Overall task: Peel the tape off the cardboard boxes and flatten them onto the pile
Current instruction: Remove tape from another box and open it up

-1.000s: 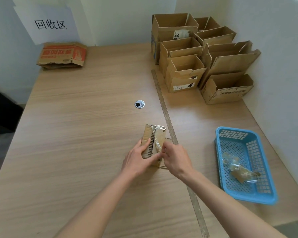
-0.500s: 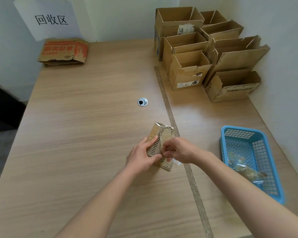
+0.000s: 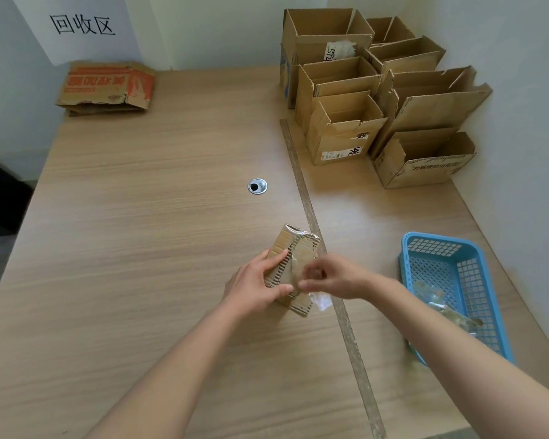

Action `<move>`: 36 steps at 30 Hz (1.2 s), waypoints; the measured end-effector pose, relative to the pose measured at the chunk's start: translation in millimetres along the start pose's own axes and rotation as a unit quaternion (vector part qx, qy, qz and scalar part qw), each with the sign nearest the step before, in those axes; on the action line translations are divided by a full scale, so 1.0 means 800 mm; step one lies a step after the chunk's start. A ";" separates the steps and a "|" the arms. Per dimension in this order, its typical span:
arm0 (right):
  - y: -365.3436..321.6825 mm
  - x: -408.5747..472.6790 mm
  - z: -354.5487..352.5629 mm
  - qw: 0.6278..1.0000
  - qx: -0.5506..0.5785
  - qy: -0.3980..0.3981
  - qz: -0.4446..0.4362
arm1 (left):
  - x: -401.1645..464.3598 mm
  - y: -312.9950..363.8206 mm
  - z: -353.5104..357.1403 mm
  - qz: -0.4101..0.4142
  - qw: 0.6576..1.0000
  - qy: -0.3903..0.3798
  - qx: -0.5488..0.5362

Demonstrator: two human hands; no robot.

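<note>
A small flattened cardboard box (image 3: 293, 248) wrapped in shiny clear tape lies near the middle of the wooden table (image 3: 140, 217). My left hand (image 3: 255, 285) grips its left edge and holds it down. My right hand (image 3: 333, 277) pinches a strip of clear tape (image 3: 320, 301) at the box's right side; the hand is blurred. The pile of flattened boxes (image 3: 107, 87), printed red, lies at the far left corner. Several open cardboard boxes (image 3: 371, 96) stand at the far right.
A blue plastic basket (image 3: 469, 274) with crumpled tape in it sits at the right edge. A metal strip (image 3: 327, 264) runs along the table from front to back. A round cable hole (image 3: 257, 186) is mid-table. Walls close the back and right.
My right hand has shifted from the box's lower right to its right side and pulls clear tape away. The box has turned slightly. The camera has moved a little closer.
</note>
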State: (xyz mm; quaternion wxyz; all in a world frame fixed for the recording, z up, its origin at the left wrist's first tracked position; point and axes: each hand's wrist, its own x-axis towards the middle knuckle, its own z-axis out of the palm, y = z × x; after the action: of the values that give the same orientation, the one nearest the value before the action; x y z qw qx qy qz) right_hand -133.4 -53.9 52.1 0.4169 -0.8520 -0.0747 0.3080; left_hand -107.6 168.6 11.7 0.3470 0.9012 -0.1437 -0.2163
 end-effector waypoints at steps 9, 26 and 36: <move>0.024 -0.063 0.046 0.982 0.044 0.170 0.071 | -0.008 0.004 0.004 0.018 1.000 0.019 -0.007; 0.002 -0.042 0.085 0.939 -0.004 0.341 0.033 | -0.007 0.003 -0.001 0.031 0.999 0.004 -0.026; -0.006 -0.030 -0.027 0.921 -0.057 0.383 0.050 | 0.004 0.019 -0.023 0.064 0.990 -0.111 0.055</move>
State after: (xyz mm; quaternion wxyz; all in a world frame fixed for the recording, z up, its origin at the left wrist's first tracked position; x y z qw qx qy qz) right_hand -138.9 -74.3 77.0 0.3487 -0.9297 0.1157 -0.0264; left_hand -97.6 166.8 33.6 0.2915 0.8786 -0.2502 -0.2837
